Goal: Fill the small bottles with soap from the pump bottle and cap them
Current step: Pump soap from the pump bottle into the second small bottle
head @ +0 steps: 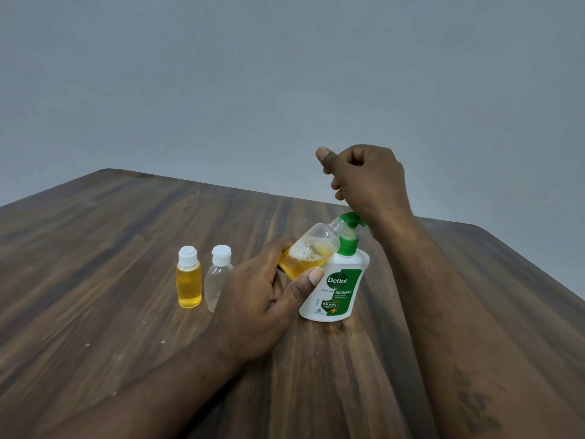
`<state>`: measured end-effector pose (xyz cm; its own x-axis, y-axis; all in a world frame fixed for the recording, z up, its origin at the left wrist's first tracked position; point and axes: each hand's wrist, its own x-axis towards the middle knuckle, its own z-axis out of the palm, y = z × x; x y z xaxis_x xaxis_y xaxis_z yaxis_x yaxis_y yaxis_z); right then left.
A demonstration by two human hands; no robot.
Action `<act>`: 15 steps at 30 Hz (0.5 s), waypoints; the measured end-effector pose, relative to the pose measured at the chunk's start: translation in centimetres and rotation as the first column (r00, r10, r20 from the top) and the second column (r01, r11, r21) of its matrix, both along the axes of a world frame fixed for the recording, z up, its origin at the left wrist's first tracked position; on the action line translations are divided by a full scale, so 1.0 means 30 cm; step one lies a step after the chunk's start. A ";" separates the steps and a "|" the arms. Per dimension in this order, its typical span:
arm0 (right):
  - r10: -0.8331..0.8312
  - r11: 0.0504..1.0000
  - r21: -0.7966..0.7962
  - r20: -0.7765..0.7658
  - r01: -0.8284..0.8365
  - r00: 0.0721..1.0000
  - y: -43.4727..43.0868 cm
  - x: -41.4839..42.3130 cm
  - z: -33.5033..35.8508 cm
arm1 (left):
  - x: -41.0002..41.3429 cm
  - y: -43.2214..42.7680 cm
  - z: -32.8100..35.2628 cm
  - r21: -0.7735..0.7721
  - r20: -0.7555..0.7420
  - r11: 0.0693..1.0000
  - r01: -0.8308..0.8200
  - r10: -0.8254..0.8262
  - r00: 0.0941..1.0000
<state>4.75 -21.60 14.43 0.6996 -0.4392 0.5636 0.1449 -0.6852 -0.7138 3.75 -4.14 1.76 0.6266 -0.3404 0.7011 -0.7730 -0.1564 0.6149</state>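
My left hand (262,293) grips a small clear bottle (311,248), uncapped and tilted, about half full of amber soap with foam. Its open mouth sits right under the green pump nozzle (349,218) of the white Dettol pump bottle (337,286). My right hand (367,179) is curled into a loose fist above the pump, and the heel of its wrist rests on the pump head. A small capped bottle full of amber soap (189,282) stands to the left. Beside it stands a capped clear bottle (217,278) that looks empty.
The wooden table (126,232) runs wide to the left and toward me, with a few pale specks near the front. Its far edge lies just behind the pump bottle, and a plain grey wall stands beyond.
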 end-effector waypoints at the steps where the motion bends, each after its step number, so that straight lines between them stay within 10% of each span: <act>1: 0.000 1.000 -0.013 -0.031 -0.001 1.000 -0.004 0.005 -0.009 | 0.000 0.000 0.001 0.000 0.000 1.000 0.000 0.000 1.000; 7: 0.158 0.987 0.066 -0.428 -0.144 0.890 -0.024 0.023 -0.047 | -0.001 0.005 0.001 0.008 -0.001 1.000 -0.009 0.009 1.000; 15: 0.148 0.989 0.066 -0.414 -0.133 0.898 -0.014 0.022 -0.049 | 0.003 0.003 -0.005 0.017 0.000 1.000 -0.012 0.012 1.000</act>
